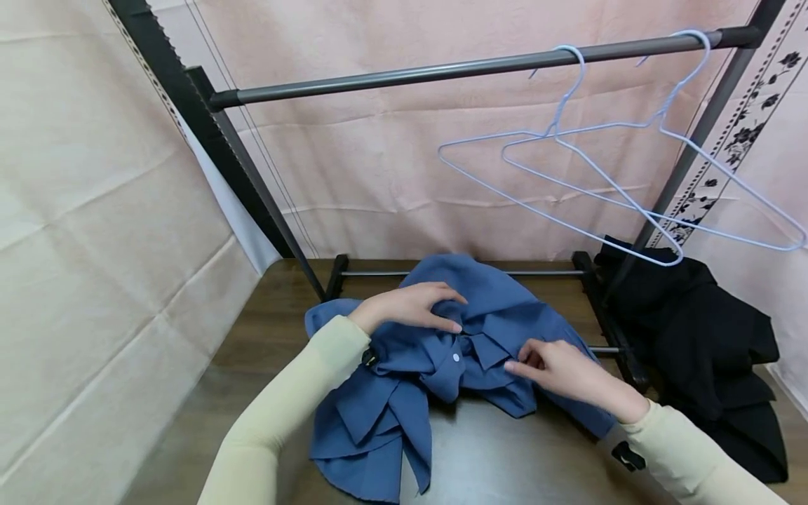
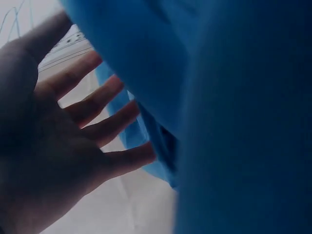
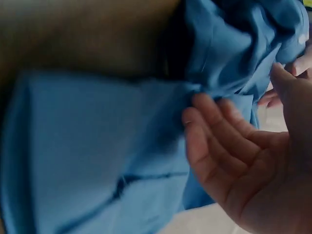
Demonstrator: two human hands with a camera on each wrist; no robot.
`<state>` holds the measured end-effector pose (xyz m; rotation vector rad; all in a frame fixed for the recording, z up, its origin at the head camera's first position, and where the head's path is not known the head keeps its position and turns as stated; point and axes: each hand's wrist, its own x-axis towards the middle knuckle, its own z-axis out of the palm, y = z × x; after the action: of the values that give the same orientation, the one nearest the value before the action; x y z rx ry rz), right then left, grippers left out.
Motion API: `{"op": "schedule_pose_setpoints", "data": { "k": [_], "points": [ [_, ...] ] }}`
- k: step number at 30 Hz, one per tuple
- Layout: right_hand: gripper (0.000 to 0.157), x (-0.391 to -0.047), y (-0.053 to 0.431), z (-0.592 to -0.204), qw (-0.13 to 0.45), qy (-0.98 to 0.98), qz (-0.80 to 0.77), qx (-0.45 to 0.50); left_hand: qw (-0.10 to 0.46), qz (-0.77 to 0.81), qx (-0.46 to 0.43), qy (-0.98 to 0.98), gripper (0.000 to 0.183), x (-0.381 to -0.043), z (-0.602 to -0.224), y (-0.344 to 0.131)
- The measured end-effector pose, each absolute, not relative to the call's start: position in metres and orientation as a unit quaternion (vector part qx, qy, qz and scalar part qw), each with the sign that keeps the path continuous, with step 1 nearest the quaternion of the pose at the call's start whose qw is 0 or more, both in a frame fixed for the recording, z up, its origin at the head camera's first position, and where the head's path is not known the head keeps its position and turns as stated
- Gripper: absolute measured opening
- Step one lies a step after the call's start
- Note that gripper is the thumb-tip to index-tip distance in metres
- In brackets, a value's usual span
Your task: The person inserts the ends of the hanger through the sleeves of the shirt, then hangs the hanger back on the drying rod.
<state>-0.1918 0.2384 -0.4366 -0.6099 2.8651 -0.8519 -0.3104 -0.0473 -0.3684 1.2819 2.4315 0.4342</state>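
All the fingers of our left hand [image 1: 410,307] are spread out and those of our right hand [image 1: 558,366] are loosely bent, both at the crumpled blue shirt [image 1: 435,359] on the brown table [image 1: 259,351], with two hangers [image 1: 553,132] higher up.

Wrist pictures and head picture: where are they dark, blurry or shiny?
Head view: mostly sharp, pale glare on the table; left wrist: left hand in shadow, shirt blurred at right; right wrist: dim, the shirt's near part soft.
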Motion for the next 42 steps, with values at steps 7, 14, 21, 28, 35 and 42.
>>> {"op": "schedule_pose_setpoints", "data": {
  "k": [7,14,21,28,35,42],
  "points": [
    [0.054,-0.186,0.222,-0.448,0.076,0.945,-0.258,-0.189,0.26,0.098,0.413,0.867,0.077,-0.315,-0.384,-0.046],
    [0.048,-0.187,0.21,-0.453,0.06,0.952,-0.232,-0.191,0.295,0.032,0.396,0.869,0.08,-0.314,-0.397,-0.045],
    [0.016,-0.191,0.204,-0.459,0.042,0.948,-0.218,-0.226,0.245,0.014,0.428,0.87,0.05,-0.318,-0.41,-0.04],
    [0.009,-0.194,0.217,-0.448,0.004,0.93,-0.266,-0.255,0.17,0.08,0.457,0.87,0.006,-0.323,-0.407,-0.048],
    [0.009,-0.196,0.238,-0.399,-0.109,0.926,-0.29,-0.216,0.041,0.199,0.453,0.868,0.013,-0.325,-0.367,-0.068],
    [0.011,-0.197,0.252,-0.358,-0.261,0.898,-0.284,-0.211,-0.075,0.318,0.404,0.854,0.008,-0.316,-0.321,-0.1]
  ]
}}
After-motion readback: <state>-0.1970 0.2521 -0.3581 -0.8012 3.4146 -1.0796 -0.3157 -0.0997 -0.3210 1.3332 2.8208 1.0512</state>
